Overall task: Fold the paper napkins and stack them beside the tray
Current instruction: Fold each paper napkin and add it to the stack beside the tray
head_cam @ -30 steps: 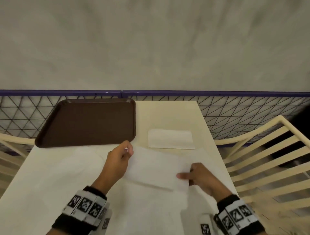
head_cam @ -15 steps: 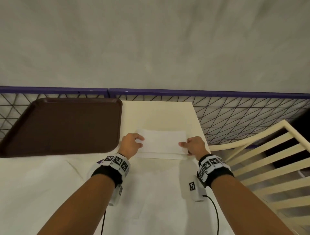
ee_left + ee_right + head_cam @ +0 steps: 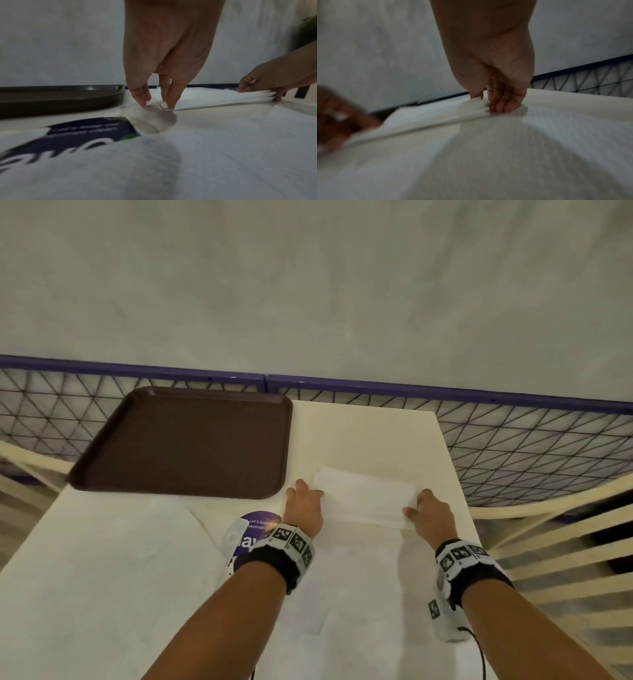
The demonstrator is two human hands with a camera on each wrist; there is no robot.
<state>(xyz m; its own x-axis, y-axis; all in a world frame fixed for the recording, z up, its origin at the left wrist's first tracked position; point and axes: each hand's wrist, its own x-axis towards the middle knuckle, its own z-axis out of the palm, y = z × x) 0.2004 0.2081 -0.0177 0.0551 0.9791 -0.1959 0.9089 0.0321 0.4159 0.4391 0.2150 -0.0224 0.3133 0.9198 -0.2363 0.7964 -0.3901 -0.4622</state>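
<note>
A folded white napkin stack (image 3: 366, 501) (image 3: 214, 97) (image 3: 428, 117) lies on the cream table just right of the brown tray (image 3: 191, 440) (image 3: 60, 97). My left hand (image 3: 305, 501) (image 3: 157, 105) stands at the stack's left end, its straight fingers pointing down with the tips touching the near left corner. At the right end, my right hand (image 3: 424, 511) (image 3: 488, 104) (image 3: 257, 92) pinches the layers, thumb on top and fingers curled against the edge. Flat unfolded napkins (image 3: 359, 577) cover the table under my forearms.
A round purple sticker (image 3: 253, 529) (image 3: 85, 128) shows between the loose napkins. A black wire fence with a purple rail (image 3: 513, 440) runs behind the table (image 3: 359, 433). A cream slatted chair (image 3: 565, 542) stands close at the right, another at the far left.
Both hands carried a folded napkin from the near table up onto the folded one beside the tray. Since half a second ago they have barely moved; the left fingers have straightened.
</note>
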